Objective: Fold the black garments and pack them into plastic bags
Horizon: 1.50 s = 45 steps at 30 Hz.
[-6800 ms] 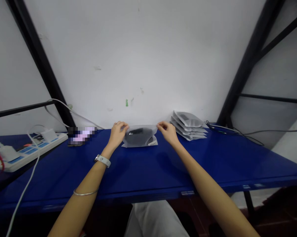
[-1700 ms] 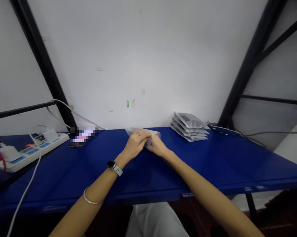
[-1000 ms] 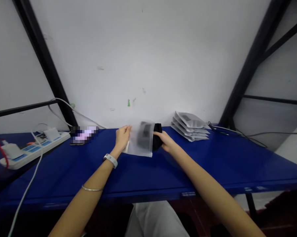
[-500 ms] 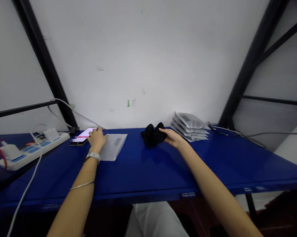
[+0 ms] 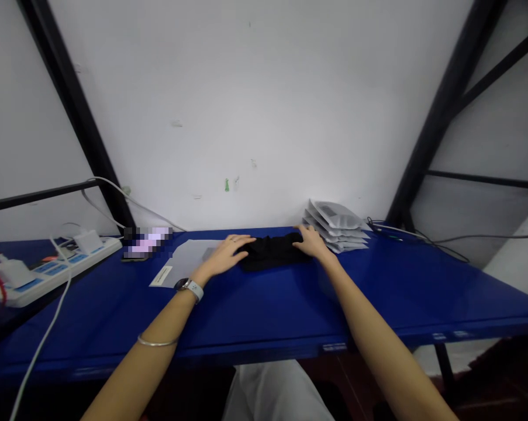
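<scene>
A black piece of cloth lies stretched out flat on the blue table near the wall. My left hand rests on its left end with fingers flat and spread. My right hand presses on its right end, fingers also extended. An empty translucent plastic bag with a small label lies flat just left of my left hand.
A stack of sealed grey bags sits right of my right hand. A phone and a white power strip with cables lie at the left. Black cables trail at the right. Black frame posts rise on both sides.
The black cloth came out of the bag. My left hand laid the bag down at the left and came back. Both hands now spread the cloth flat on the table.
</scene>
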Available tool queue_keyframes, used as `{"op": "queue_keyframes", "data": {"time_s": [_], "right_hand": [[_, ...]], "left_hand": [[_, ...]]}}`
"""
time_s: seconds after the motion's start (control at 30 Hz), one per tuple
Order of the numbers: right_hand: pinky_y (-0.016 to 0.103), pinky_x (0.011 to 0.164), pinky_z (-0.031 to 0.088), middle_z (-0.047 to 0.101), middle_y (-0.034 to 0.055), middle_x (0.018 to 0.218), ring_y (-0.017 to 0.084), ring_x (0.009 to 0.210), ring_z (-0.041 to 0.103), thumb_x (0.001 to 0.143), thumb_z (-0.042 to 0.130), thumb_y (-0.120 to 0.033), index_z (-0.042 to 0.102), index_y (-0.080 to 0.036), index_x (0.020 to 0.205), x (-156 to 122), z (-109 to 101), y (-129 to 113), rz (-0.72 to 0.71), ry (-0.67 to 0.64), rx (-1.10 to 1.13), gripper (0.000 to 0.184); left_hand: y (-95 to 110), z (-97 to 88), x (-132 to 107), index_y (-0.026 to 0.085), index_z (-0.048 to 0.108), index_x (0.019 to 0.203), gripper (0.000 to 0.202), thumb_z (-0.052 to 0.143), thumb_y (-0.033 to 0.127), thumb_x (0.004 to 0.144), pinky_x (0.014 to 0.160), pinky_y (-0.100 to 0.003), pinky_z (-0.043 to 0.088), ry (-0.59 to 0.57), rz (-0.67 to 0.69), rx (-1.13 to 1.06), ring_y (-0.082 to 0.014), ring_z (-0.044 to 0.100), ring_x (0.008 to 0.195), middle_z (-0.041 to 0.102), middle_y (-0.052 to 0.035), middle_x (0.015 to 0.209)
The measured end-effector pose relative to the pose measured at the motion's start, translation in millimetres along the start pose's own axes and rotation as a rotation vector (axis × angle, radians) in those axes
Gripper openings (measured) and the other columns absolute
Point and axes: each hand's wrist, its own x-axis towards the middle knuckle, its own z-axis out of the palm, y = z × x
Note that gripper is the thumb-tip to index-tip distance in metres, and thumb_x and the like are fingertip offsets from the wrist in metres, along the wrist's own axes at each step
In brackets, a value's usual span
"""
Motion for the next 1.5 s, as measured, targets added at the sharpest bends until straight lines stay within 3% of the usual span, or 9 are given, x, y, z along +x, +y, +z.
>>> {"op": "queue_keyframes", "data": {"time_s": [0.13,0.27,0.53,0.77,0.87,0.97,1.1,1.3,1.5], "right_hand": [[0.035,0.088,0.044,0.063,0.0063,0.109,0.025,0.103,0.057,0.061,0.075,-0.018,0.068,-0.024,0.102,-1.1,-3.7,1.9,-0.243,-0.251,-0.048,0.042],[0.028,0.076,0.044,0.068,0.005,0.095,0.021,0.087,0.061,0.067,0.063,-0.008,0.07,-0.023,0.091,-2.7,-5.5,-0.3,-0.215,-0.294,-0.205,0.03],[0.026,0.065,0.043,0.068,0.0036,0.075,0.018,0.071,0.061,0.067,0.051,-0.005,0.071,-0.019,0.079,-0.4,-38.0,10.1,-0.191,-0.265,-0.099,0.027],[0.038,0.086,0.044,0.066,0.0131,0.103,0.025,0.09,0.062,0.078,0.047,-0.016,0.061,-0.014,0.119,5.4,-48.6,10.4,-0.034,0.429,0.071,0.043],[0.039,0.09,0.044,0.053,0.0184,0.127,0.024,0.095,0.06,0.077,0.05,-0.016,0.038,-0.01,0.139,8.9,-31.0,3.5,-0.101,0.485,0.143,0.064],[0.037,0.085,0.046,0.055,0.0164,0.121,0.024,0.093,0.06,0.076,0.053,-0.015,0.052,-0.012,0.127,6.8,-20.2,-3.9,-0.193,0.388,0.083,0.051],[0.028,0.067,0.045,0.063,0.0023,0.069,0.017,0.067,0.059,0.08,0.055,-0.018,0.067,-0.018,0.097,-3.8,-15.3,-17.4,-0.334,-0.062,0.023,0.02],[0.022,0.052,0.038,0.056,-0.0051,0.05,0.013,0.049,0.055,0.079,0.059,-0.017,0.06,-0.018,0.111,-17.8,-6.7,-33.3,-0.298,-0.42,-0.06,0.032],[0.025,0.063,0.047,0.067,-0.0001,0.079,0.014,0.063,0.063,0.078,0.06,-0.016,0.051,-0.019,0.117,-17.8,-3.5,-28.8,-0.346,-0.54,0.101,0.04]], "left_hand": [[30.5,16.1,4.5,0.036,0.058,0.124,0.034,0.044,0.032,0.094,0.1,-0.039,0.037,-0.087,0.112,0.032,-0.02,0.045,0.125,0.055,-0.0027,0.133],[32.4,18.7,3.8,0.026,0.07,0.096,0.026,0.044,0.028,0.093,0.09,-0.034,0.041,-0.047,0.08,0.139,-0.0196,0.058,0.105,0.066,-0.0042,0.108],[18.2,-23.6,3.5,0.02,0.068,0.09,0.021,0.051,0.031,0.088,0.076,-0.033,0.045,0.196,-0.16,0.34,-0.0225,0.061,0.086,0.067,-0.0077,0.091],[-0.1,-44.9,-0.5,0.019,0.064,0.102,0.024,0.052,0.034,0.087,0.078,-0.032,0.046,0.444,-0.283,0.199,-0.0197,0.062,0.08,0.067,-0.0063,0.092],[-9.6,-34.6,-0.7,0.018,0.057,0.116,0.033,0.054,0.025,0.084,0.082,-0.032,0.046,0.388,-0.306,0.165,-0.02,0.062,0.088,0.066,-0.0075,0.104],[-6.9,-29.2,0.4,0.019,0.062,0.093,0.015,0.051,0.026,0.085,0.08,-0.032,0.045,0.305,-0.277,0.21,-0.0203,0.06,0.088,0.064,-0.0064,0.096],[0.1,-32.0,-0.1,0.019,0.059,0.079,0.023,0.053,0.041,0.085,0.075,-0.031,0.044,0.203,-0.2,0.134,-0.0182,0.056,0.078,0.06,-0.0033,0.083],[-12.4,-28.9,-4.1,0.02,0.065,0.084,0.015,0.064,0.032,0.074,0.073,-0.029,0.044,-0.063,-0.169,0.025,-0.0174,0.058,0.079,0.064,-0.0028,0.093],[-21.5,-15.2,13.9,0.019,0.059,0.081,0.01,0.053,0.027,0.081,0.07,-0.027,0.048,0.363,-0.432,-0.072,-0.0161,0.065,0.072,0.067,-0.0013,0.082]]}}
